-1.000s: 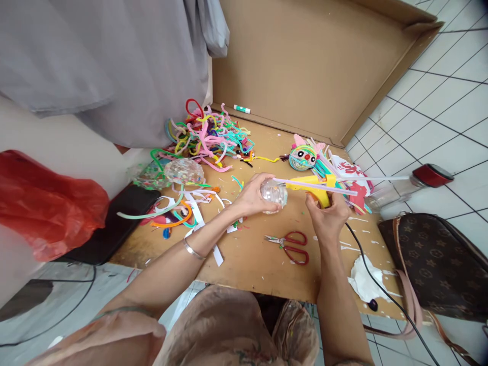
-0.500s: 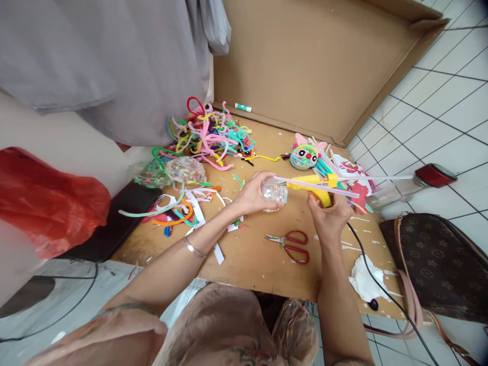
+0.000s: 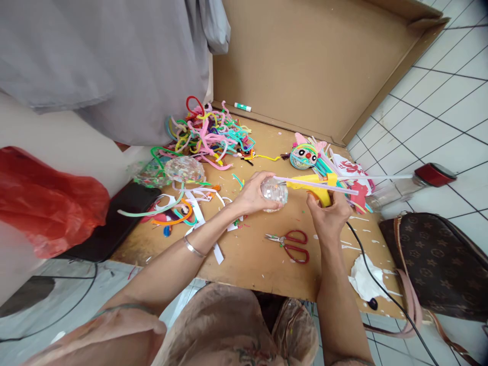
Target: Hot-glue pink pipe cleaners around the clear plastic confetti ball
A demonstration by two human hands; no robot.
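My left hand (image 3: 253, 194) is closed around a clear, rounded plastic piece (image 3: 274, 194), and one end of a pale pink pipe cleaner (image 3: 335, 188) lies against it. In my right hand (image 3: 331, 212) is a yellow glue gun (image 3: 323, 197), my fingers wrapped round its grip. Its nozzle points left and meets the clear piece at the upper side; whether glue is coming out I cannot see. A clear glue stick (image 3: 375, 177) runs out of the gun's back. Red-handled scissors (image 3: 293, 246) lie below, between my forearms.
A tangled pile of pipe cleaners (image 3: 209, 132) lies at the back left. Behind my hands sits a decorated ball with eyes (image 3: 304, 155). A black cord (image 3: 368, 264) trails past a white tissue (image 3: 366, 278) and a brown handbag (image 3: 438, 264). A cardboard panel (image 3: 305, 66) stands behind.
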